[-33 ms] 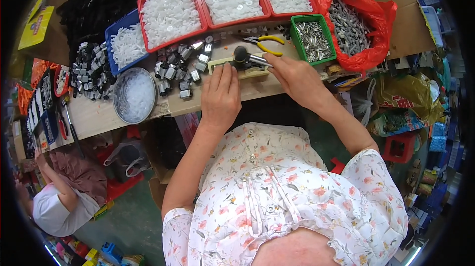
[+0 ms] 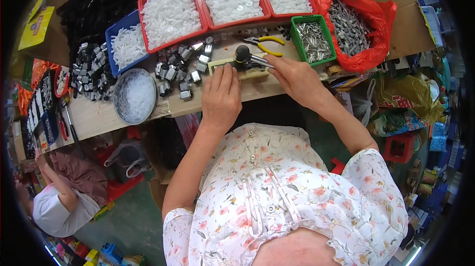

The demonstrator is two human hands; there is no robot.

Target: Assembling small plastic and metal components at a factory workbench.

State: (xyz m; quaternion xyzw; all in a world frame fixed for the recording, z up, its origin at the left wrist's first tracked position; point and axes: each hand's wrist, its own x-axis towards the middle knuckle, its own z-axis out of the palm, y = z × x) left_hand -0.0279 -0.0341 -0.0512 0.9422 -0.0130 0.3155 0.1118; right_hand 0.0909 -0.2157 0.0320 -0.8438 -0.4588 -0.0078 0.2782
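My right hand [image 2: 299,83] grips the metal handle of a small hammer [image 2: 242,54] with a round black head. The hammer's head is over a narrow cream-coloured fixture [image 2: 256,73] at the front of the bench. My left hand [image 2: 221,96] rests at the left part of that fixture, fingers stretched out side by side with their tips on it. Whatever small part lies under those fingertips is hidden. Just left of the fixture is a pile of small black and silver blocks [image 2: 170,72]. Yellow-handled pliers [image 2: 269,47] lie behind the hammer.
Red trays [image 2: 204,6] of white plastic pieces line the back. A blue tray [image 2: 107,48] and a metal bowl [image 2: 154,95] stand left. To the right are a green tray [image 2: 293,38] of metal pins and a red bag [image 2: 386,11] of grey parts. Another person [image 2: 64,206] sits far left.
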